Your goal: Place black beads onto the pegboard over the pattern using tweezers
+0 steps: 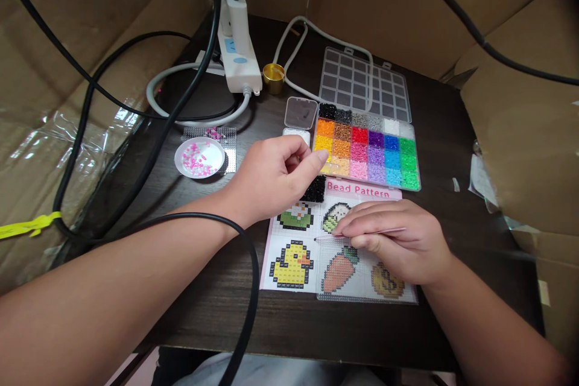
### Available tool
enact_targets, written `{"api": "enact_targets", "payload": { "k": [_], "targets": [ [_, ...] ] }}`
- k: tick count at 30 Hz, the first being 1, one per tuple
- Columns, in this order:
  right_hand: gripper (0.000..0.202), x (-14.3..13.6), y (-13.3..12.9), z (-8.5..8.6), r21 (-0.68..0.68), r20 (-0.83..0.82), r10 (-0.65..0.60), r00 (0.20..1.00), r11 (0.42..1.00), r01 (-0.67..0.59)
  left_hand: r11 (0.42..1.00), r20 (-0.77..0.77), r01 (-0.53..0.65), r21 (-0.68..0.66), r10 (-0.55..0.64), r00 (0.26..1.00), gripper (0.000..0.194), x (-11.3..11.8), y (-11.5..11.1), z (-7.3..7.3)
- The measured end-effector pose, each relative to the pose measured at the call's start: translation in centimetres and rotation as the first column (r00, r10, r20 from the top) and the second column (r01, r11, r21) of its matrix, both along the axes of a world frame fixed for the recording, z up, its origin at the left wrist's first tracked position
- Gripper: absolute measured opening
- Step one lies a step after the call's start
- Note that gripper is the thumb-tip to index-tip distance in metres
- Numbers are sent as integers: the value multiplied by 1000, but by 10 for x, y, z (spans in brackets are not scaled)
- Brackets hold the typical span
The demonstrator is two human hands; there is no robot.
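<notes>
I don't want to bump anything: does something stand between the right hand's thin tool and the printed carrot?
Yes: a clear pegboard lies over the printed carrot. Above the board, nothing visible blocks the way from the thin tool in the right hand.

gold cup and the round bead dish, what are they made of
The gold cup looks like polished metal, going by its bright yellow shine, though metallised plastic is possible. The round dish seems to be smooth white plastic, judging by its thin rim and soft sheen.
</notes>
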State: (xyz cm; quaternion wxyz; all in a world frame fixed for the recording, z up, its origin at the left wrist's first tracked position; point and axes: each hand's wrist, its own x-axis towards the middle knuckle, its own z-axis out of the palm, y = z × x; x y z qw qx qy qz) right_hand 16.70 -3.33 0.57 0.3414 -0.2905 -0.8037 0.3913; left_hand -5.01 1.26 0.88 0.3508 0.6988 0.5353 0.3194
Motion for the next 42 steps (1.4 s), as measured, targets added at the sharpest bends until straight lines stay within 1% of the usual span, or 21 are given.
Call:
{"api": "enact_targets", "payload": {
  "k": [9, 26, 34, 37, 42],
  "targets": [
    [13, -1, -1, 0, -14, -6, -13, 1000, 1000, 13, 1000, 9, 1, 15, -1, 1000, 37, 1, -1, -1],
    [15, 0, -1, 0, 6, -16, 41, 999, 999, -41, 1000, 5, -5, 2, 5, 1000, 37, 0, 0, -1],
    [16, 0, -1, -1, -6, -18, 37, 999, 999, -37, 1000, 8, -4, -1, 4, 1000, 37, 0, 0, 0],
    [17, 4, -1, 0, -16, -32, 12, 999, 1000, -13, 1000, 12, -9, -10, 9, 1000, 37, 0, 0, 0],
    [21, 14, 0, -1, 13, -6, -110, 994, 994, 110, 1000, 8, -4, -16, 4, 1000, 37, 1, 1, 1]
  ]
}}
